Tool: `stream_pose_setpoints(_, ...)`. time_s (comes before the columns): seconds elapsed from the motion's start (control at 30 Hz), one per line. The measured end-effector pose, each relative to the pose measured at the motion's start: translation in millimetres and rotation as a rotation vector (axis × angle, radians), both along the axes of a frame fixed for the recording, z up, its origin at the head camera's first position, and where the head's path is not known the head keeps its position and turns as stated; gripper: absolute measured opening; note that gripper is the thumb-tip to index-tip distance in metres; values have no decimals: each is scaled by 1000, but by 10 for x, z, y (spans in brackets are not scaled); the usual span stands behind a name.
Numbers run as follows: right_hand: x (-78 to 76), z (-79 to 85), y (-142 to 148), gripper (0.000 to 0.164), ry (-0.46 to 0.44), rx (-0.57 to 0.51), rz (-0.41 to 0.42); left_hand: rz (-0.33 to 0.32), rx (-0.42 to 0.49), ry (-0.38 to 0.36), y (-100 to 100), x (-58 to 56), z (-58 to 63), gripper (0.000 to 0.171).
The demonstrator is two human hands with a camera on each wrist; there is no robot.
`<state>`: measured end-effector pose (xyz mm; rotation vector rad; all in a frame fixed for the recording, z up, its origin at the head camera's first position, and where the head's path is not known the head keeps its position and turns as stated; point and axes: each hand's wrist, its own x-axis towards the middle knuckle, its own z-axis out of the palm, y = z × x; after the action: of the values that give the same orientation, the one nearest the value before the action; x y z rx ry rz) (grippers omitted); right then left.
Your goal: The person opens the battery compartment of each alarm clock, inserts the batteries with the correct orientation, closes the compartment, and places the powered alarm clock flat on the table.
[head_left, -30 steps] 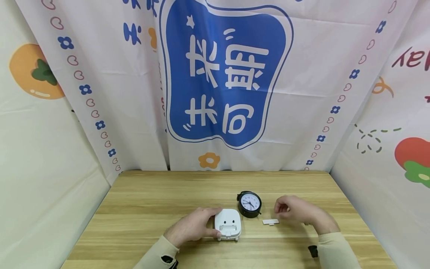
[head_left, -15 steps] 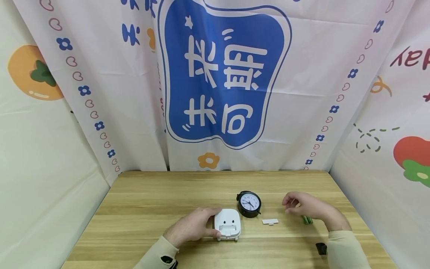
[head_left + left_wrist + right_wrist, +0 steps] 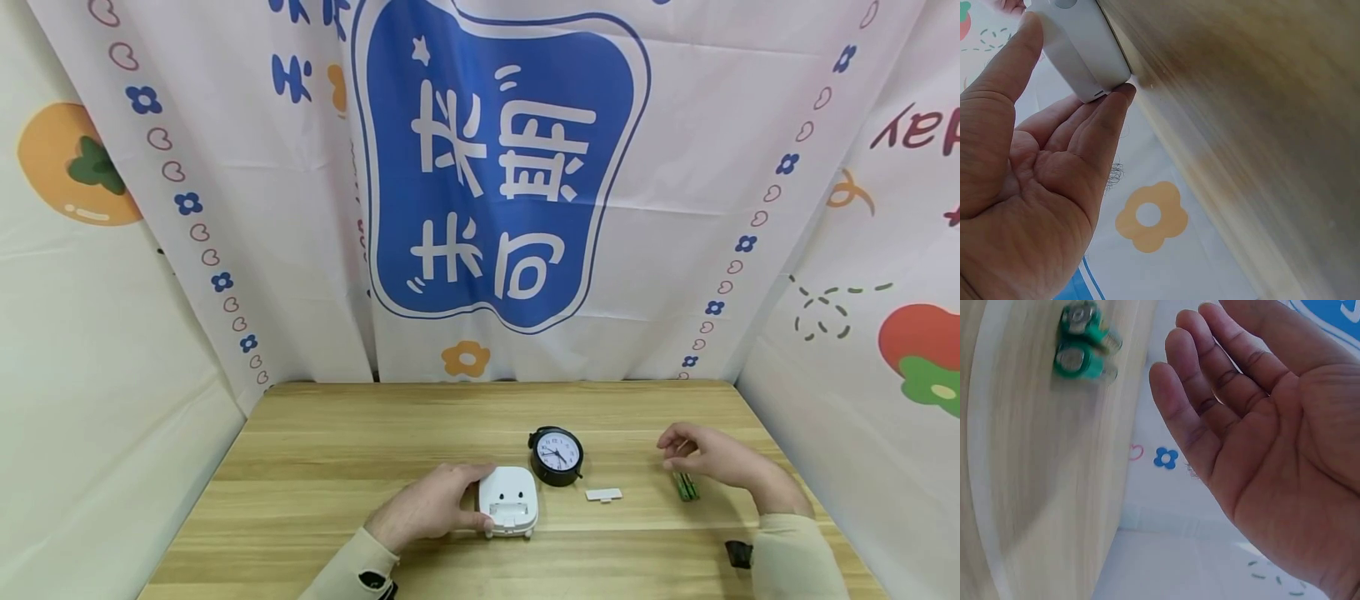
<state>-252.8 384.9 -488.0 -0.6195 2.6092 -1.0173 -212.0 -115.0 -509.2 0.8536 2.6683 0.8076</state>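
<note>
My left hand holds a small white device on the table, thumb at its near edge and fingertips at its far edge. Shaped like a rounded square on small feet, it shows two dark knobs and an uncovered battery slot. In the left wrist view, thumb and fingers clasp the white casing. Over at the right, my right hand hovers just above several green batteries, its fingers loosely bent. The right wrist view has the batteries lying side by side, apart from the fingers, and the palm holds nothing.
A round black alarm clock lies face up behind and right of the white device. Between it and the batteries is a small white battery cover. Printed curtains hang along the table's back and sides.
My right hand has moved rightward, away from the white cover and over to the batteries, which have come into view. The left hand and the white device have stayed put.
</note>
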Motion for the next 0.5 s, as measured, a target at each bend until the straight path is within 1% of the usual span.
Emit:
stream_pose_setpoints(0.23, 4, -42, 165, 25, 19, -16, -35, 0, -1, -3, -1, -1, -3, 91)
stream_pose_setpoints(0.5, 0, -109, 283, 25, 23, -30, -38, 1, -3, -2, 2, -1, 0, 91)
